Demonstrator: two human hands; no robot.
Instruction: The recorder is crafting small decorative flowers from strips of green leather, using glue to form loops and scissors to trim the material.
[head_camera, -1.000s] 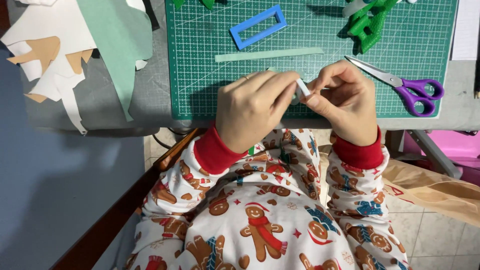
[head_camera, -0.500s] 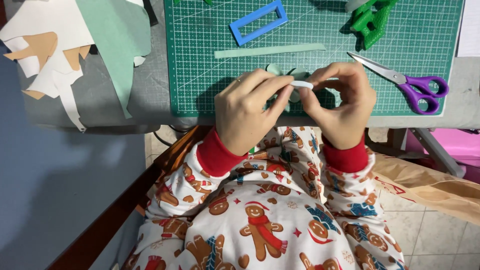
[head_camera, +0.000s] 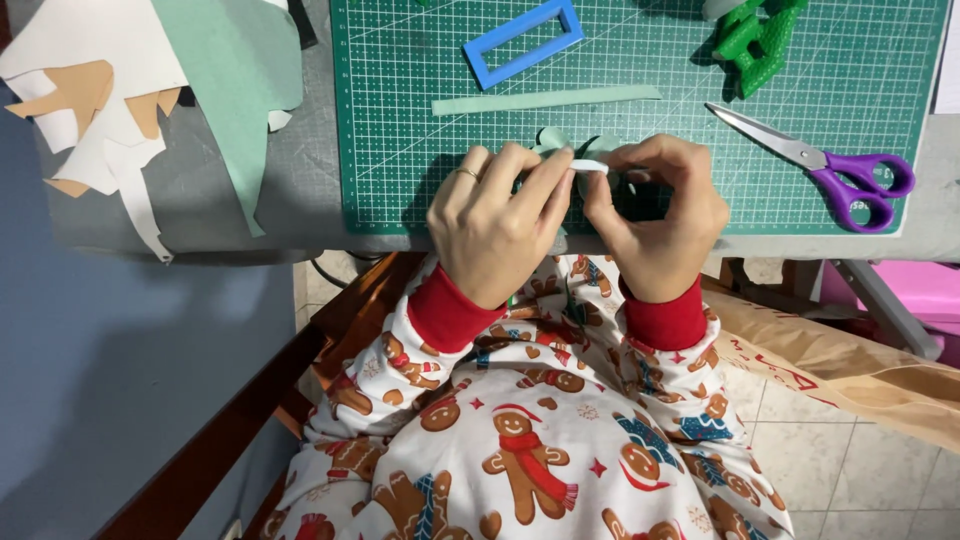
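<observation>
Hands together, left hand (head_camera: 497, 222) and right hand (head_camera: 660, 218) both pinching small white strip (head_camera: 590, 166)

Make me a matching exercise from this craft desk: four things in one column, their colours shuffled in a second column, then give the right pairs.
Things:
1. scissors handles
2. rectangular frame
3. paper strip lying on the cutting mat
4. small piece pinched between the left hand and right hand

Colours:
A. white
B. purple
C. pale green
D. blue

Pairs: 1-B, 2-D, 3-C, 4-A
</observation>
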